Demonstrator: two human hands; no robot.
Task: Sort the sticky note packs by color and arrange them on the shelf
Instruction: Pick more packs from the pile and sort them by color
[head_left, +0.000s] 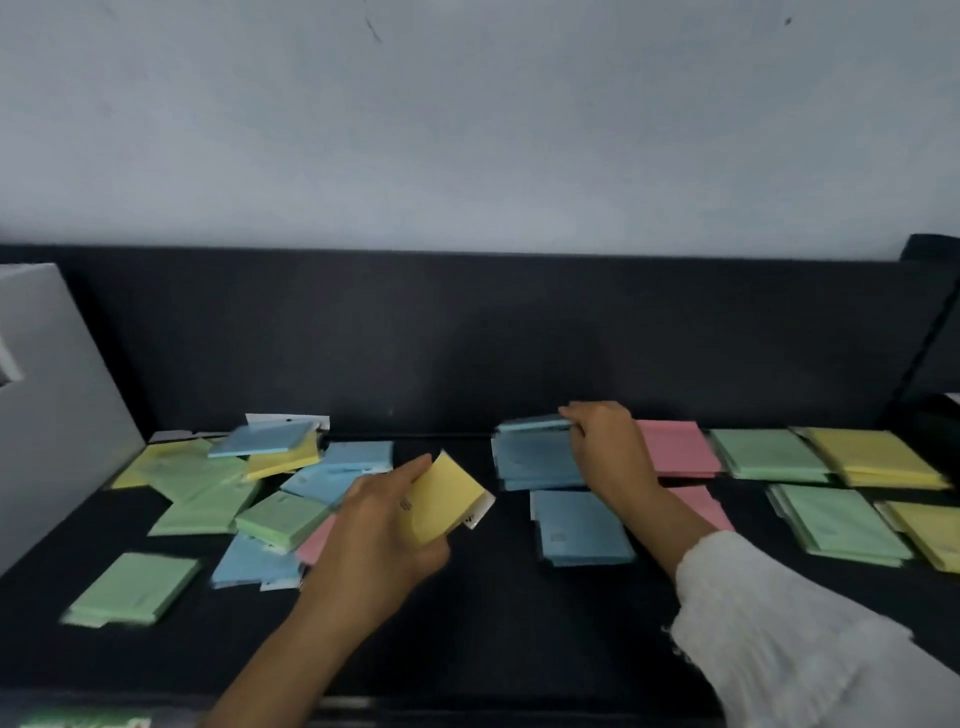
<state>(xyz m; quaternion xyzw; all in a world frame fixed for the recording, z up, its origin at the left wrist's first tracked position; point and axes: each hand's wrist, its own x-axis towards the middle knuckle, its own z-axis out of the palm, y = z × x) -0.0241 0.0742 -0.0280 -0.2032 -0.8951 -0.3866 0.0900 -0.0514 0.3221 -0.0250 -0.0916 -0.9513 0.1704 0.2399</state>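
Note:
My left hand (387, 525) grips a yellow sticky note pack (448, 496) just above the middle of the dark shelf (467, 613). My right hand (610, 449) pinches a blue pack (535, 424) over the rear blue stack (540, 462). A second blue stack (582, 527) lies in front of it. Sorted piles run to the right: pink (675, 447), green (769, 452), yellow (878, 457), with more pink (701, 506), green (841, 525) and yellow (930, 530) in the front row. A mixed heap (270, 493) of blue, green, yellow and pink packs lies at the left.
A lone green pack (132, 587) lies near the front left. A grey box (52, 405) stands at the shelf's left end. The dark back panel (467, 338) rises behind the packs, with a pale wall above it. My right sleeve (789, 639) is white.

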